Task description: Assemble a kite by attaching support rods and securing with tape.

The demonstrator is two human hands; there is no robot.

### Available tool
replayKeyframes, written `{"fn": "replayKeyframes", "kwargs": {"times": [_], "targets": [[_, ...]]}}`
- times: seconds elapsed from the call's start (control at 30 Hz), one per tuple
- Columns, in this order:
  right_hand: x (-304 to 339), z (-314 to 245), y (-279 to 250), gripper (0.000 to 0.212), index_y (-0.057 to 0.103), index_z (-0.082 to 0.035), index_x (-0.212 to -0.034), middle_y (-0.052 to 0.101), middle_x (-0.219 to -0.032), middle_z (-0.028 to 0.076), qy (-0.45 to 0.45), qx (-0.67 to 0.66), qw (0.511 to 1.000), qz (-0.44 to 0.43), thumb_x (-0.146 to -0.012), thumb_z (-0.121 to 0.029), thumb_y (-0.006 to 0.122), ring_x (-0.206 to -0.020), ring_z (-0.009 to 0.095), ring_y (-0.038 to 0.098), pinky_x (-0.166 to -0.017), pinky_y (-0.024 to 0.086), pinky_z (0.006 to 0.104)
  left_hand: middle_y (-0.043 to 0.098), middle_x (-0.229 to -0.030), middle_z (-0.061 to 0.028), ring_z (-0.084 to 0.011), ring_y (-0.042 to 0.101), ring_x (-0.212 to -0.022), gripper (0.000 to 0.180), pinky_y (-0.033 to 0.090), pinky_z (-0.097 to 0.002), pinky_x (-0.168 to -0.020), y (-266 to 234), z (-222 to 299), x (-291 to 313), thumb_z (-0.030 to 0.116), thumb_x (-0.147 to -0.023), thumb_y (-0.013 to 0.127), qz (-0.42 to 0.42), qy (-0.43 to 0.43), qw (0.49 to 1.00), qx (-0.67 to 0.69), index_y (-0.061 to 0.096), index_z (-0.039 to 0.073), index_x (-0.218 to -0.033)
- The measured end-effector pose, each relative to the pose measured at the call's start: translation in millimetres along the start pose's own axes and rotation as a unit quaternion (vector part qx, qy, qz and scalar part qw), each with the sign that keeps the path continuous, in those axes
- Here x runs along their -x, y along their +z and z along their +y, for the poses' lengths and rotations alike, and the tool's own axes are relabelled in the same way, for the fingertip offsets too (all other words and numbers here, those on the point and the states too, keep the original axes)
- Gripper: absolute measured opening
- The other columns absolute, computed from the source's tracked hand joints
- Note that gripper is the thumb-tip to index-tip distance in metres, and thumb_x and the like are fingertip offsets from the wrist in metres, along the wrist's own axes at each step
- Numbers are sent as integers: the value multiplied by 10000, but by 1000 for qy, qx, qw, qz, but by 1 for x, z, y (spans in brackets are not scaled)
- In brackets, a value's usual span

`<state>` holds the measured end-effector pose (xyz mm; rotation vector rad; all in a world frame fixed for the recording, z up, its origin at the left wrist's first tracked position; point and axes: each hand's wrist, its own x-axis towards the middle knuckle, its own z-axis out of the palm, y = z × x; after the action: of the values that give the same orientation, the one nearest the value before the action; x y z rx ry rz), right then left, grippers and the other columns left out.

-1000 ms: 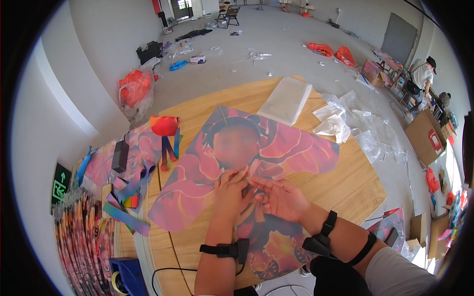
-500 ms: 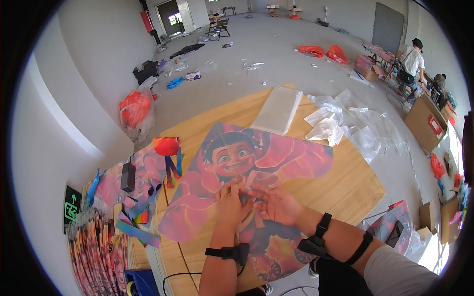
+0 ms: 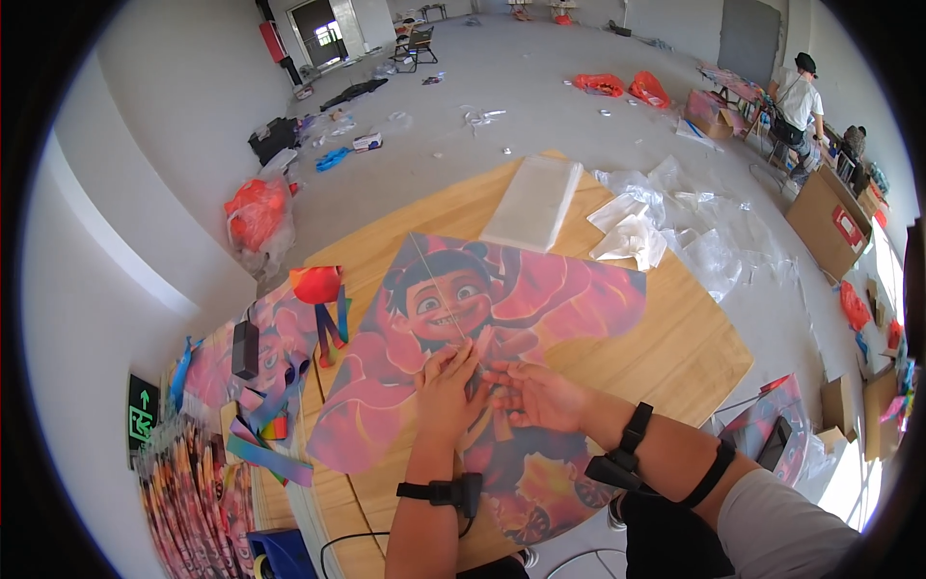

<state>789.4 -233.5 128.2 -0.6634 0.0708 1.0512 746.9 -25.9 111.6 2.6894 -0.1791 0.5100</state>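
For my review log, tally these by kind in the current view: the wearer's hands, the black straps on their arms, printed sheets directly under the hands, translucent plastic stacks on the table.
Hands: 2 (left hand, right hand)
Black straps: 3
Printed sheet: 1
Translucent plastic stack: 1
Total: 7

The fingers (image 3: pixel 449 363) hide part of the printed sheet (image 3: pixel 579 299) beneath them.
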Motion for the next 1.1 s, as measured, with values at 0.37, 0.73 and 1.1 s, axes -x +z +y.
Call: {"fn": "replayKeyframes", "kwargs": {"times": [0.37,0.73,1.1], "targets": [[2,-13,12,219,613,-119,-1152,643,-1181,-10,51,12,997,54,-1020,-293,591,-947,167,655,-746,531,297,590,-1472,27,-231,494,-1314,585,325,-480,-1097,0,-7,1,311,-815,754,-27,11,999,-26,655,167,-1373],[14,2,-1,127,614,-78,-1088,665,-962,35,-87,350,925,120,-1032,-104,503,-773,135,621,-686,504,286,583,-1484,14,-244,495,-1294,484,322,-471,-1056,3,-9,2,389,-856,749,-2,42,998,-42,709,214,-1306],[20,3,-11,259,613,-23,-1149,632,-874,116,-286,661,681,133,-890,-22,598,-771,275,638,-705,515,375,653,-1266,21,-246,535,-1233,407,348,-477,-1040,-4,2,-3,281,-821,776,5,71,997,-34,748,165,-1209]]}}
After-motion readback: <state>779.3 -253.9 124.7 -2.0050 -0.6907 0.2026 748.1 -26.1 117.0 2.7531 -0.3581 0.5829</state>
